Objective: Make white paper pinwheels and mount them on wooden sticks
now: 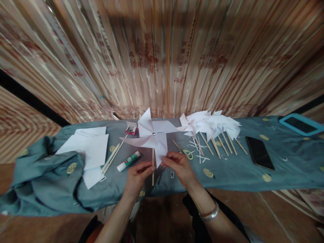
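Note:
A white paper pinwheel (160,130) with a round silver pin at its centre stands upright in front of me. My left hand (138,175) pinches its wooden stick (153,177) below the blades. With thumb and fingers my right hand (178,164) grips the tip of the lowest blade. A green-and-white glue stick (128,161) lies left of the pinwheel, and behind it is an open small red box of pins (131,129). Scissors (187,154) with yellow-green handles rest to the right, beside thin white paper strips (199,148).
Several finished pinwheels (212,123) lie overlapping at the back right. White paper sheets (96,150) and loose sticks (113,157) are on the left. A black phone (260,153) and a blue-framed tablet (301,124) lie right on the grey-green cloth (235,175). A curtain (162,60) hangs behind.

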Demonstrator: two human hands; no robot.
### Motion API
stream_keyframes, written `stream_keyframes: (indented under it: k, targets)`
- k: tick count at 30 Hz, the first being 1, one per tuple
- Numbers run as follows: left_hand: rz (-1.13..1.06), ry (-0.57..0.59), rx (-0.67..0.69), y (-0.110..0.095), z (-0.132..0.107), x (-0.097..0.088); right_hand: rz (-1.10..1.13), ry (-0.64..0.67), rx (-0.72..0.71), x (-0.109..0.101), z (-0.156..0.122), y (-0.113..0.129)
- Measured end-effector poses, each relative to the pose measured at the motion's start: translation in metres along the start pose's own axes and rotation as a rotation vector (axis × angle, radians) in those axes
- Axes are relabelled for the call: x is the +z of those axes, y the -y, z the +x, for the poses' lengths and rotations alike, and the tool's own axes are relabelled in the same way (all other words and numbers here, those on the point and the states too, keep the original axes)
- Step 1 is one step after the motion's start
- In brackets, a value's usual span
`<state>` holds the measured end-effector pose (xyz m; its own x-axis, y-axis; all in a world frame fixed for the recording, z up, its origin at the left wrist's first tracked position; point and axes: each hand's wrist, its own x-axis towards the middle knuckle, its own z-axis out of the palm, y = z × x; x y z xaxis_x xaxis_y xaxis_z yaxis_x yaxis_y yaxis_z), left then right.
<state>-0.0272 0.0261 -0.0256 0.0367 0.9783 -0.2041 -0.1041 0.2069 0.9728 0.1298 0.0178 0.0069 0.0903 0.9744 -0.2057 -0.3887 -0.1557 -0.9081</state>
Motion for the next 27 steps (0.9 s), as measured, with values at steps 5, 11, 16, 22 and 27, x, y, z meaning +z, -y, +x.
stream_keyframes:
  k: [5,11,16,22,27]
  targets:
    - [-0.013,0.047,-0.001,0.0039,0.0008,-0.0019,-0.02,0.038,-0.004,0.0001,-0.0004,-0.0031]
    - [0.004,0.079,-0.012,-0.0005,-0.0019,0.0002,-0.04,0.059,-0.005,0.0018,-0.0012,-0.0045]
    - [-0.001,0.075,-0.013,-0.0052,-0.0047,0.0033,-0.06,0.075,-0.028,0.0034,-0.0019,-0.0048]
    - [0.014,0.095,-0.016,-0.0053,-0.0061,0.0039,-0.12,0.1,-0.061,0.0051,-0.0015,-0.0057]
    - [0.009,0.096,-0.048,-0.0046,-0.0056,0.0043,-0.126,0.129,-0.06,0.0063,-0.0014,-0.0069]
